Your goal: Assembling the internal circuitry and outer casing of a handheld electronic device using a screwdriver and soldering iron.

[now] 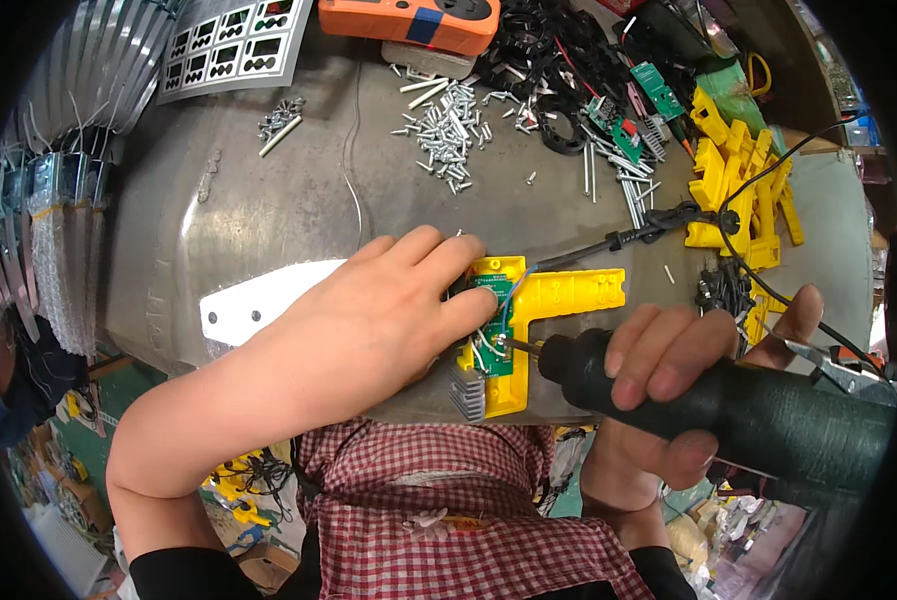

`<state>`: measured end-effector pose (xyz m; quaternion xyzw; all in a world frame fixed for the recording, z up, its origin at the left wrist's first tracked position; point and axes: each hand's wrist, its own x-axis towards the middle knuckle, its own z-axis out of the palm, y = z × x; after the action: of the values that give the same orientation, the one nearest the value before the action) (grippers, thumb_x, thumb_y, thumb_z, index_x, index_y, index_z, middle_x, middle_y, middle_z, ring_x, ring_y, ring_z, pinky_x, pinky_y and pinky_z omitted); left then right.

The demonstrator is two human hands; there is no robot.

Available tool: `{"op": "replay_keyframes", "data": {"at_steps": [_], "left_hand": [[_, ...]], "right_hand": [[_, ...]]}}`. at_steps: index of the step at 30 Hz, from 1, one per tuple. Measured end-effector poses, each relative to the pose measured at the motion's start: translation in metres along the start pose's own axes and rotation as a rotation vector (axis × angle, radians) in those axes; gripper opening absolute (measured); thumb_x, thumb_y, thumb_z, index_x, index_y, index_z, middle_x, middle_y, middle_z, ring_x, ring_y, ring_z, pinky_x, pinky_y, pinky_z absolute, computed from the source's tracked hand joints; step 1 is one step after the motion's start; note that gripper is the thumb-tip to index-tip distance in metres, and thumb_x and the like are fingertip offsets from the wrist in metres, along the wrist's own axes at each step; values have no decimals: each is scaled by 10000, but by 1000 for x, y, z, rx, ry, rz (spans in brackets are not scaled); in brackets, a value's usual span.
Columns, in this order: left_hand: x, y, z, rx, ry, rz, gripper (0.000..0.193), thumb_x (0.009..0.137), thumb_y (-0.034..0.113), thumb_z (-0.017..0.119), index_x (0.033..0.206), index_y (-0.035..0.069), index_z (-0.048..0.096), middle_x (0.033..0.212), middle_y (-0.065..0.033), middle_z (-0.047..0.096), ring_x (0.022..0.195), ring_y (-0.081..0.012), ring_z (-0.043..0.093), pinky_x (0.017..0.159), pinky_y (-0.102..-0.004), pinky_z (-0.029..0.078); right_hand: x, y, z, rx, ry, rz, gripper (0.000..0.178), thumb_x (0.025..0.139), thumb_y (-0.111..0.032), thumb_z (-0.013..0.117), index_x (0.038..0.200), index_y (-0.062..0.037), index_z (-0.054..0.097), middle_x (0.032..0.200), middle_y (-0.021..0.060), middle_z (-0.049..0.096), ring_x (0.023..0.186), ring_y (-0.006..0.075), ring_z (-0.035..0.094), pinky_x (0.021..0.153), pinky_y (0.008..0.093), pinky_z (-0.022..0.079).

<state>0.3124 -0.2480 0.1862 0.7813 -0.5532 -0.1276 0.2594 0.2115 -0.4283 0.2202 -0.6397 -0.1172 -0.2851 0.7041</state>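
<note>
A yellow plastic housing half (573, 291) with a handle-like arm lies at the bench's near edge. Inside it sits a green circuit board (498, 366) with thin wires and a finned metal heat sink (467, 393). My left hand (398, 300) rests over the housing's left side, its bent fingers gripping the housing and pressing on the board. From the right, my right hand (673, 375) is wrapped round a dark green power screwdriver (788, 425). Its bit points left and meets the board just below my left fingers; the screw head is too small to make out.
A white flat plate (268, 300) with dark holes extends left from under my left hand. Loose screws (453, 130) lie farther back, near an orange instrument (413, 22). Yellow housing parts (733, 170) are heaped at right, a black cable (658, 228) beside them. Metal strips (68, 190) stand left.
</note>
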Motion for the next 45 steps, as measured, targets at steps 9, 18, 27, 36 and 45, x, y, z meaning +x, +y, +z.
{"op": "replay_keyframes", "data": {"at_steps": [9, 18, 27, 36, 45], "left_hand": [[4, -3, 11, 55, 109, 19, 375, 577, 93, 693, 918, 38, 547, 1089, -134, 510, 906, -277, 523, 747, -356, 470], [4, -3, 14, 38, 197, 29, 177, 680, 114, 615, 840, 58, 567, 905, -80, 494, 896, -221, 515, 691, -326, 451], [5, 1, 7, 2, 87, -8, 407, 569, 71, 704, 944, 49, 547, 1114, -132, 510, 933, -297, 524, 786, -373, 462], [22, -3, -11, 61, -157, 63, 614, 584, 110, 753, 1159, 79, 540, 1199, -134, 469, 1072, -329, 488, 888, -387, 457], [28, -8, 0, 16, -106, 79, 599, 582, 121, 763, 1143, 95, 551, 1079, -110, 502, 1016, -301, 522, 799, -385, 515]], "right_hand": [[-2, 3, -1, -31, -156, 39, 834, 815, -349, 693, 1433, -113, 185, 747, 48, 536, 567, 172, 541, 558, 316, 438], [7, 6, -1, -46, -313, 60, 710, 850, -326, 648, 1415, -116, 274, 737, 68, 541, 575, 206, 553, 559, 332, 440], [4, 10, -10, 214, -6, 195, 744, 808, -239, 709, 1387, -138, 253, 842, 124, 588, 700, 236, 575, 682, 370, 469], [-8, 10, -7, 48, 56, 144, 1027, 753, -420, 725, 1469, -106, 59, 782, 57, 564, 628, 186, 582, 598, 338, 456], [12, -1, -10, 162, -52, 108, 1090, 684, -484, 773, 1461, -66, 133, 786, 42, 562, 628, 182, 537, 644, 355, 423]]}}
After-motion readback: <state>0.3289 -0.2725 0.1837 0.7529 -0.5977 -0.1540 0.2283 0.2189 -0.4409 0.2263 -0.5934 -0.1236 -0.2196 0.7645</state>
